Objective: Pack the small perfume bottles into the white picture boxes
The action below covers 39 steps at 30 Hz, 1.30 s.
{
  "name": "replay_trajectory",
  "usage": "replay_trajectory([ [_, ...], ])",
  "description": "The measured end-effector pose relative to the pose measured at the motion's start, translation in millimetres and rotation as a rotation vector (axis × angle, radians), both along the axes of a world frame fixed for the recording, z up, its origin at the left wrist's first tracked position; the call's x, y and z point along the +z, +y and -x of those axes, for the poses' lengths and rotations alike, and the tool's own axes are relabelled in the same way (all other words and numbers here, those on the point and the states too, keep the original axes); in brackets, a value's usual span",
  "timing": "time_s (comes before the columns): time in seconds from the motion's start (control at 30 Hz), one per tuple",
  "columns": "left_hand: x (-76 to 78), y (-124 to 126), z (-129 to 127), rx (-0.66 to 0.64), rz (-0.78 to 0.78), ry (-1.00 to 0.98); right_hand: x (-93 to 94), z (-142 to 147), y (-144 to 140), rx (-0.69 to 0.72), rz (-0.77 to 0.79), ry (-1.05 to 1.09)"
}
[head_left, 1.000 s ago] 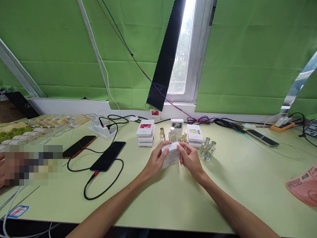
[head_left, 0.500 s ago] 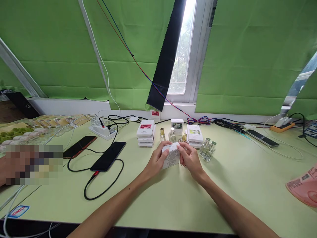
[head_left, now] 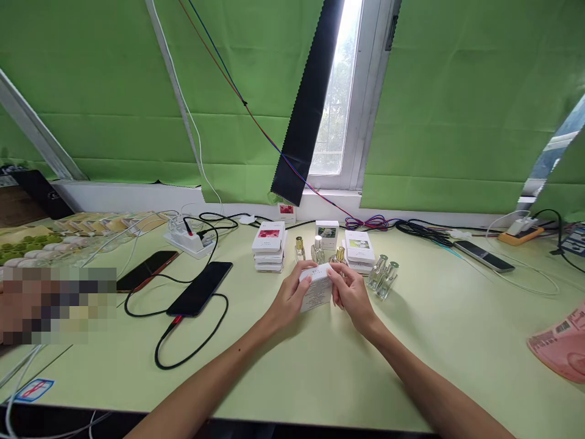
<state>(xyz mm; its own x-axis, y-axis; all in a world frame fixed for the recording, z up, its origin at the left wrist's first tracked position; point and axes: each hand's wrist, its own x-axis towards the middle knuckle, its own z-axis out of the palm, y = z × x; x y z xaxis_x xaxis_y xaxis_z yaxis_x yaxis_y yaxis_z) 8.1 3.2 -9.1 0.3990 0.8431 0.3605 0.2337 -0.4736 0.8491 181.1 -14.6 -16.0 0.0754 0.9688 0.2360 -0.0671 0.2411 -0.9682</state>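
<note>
Green table [head_left: 457, 341], green curtains behind. Left hand [head_left: 289, 299] and right hand [head_left: 351, 295] both pinch a small white box [head_left: 316, 288] just above the table. It looks light and easy to crush (thin card), so hold its side edges. Little glass bottles [head_left: 384, 277] stand near.

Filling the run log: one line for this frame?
left hand: grips box | right hand: grips box | box: above table | behind: bottles, box stacks

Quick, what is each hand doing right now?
Left hand: closed on the small white box.
Right hand: closed on the same box's other end.
</note>
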Motion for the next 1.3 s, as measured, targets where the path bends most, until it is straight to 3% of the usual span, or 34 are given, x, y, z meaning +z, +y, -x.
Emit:
replay_trajectory([
  [1.3,0.7,-2.9,-0.4,0.033,-0.004,0.001,-3.1,1.4,1.8,-0.028,0.01,-0.041],
])
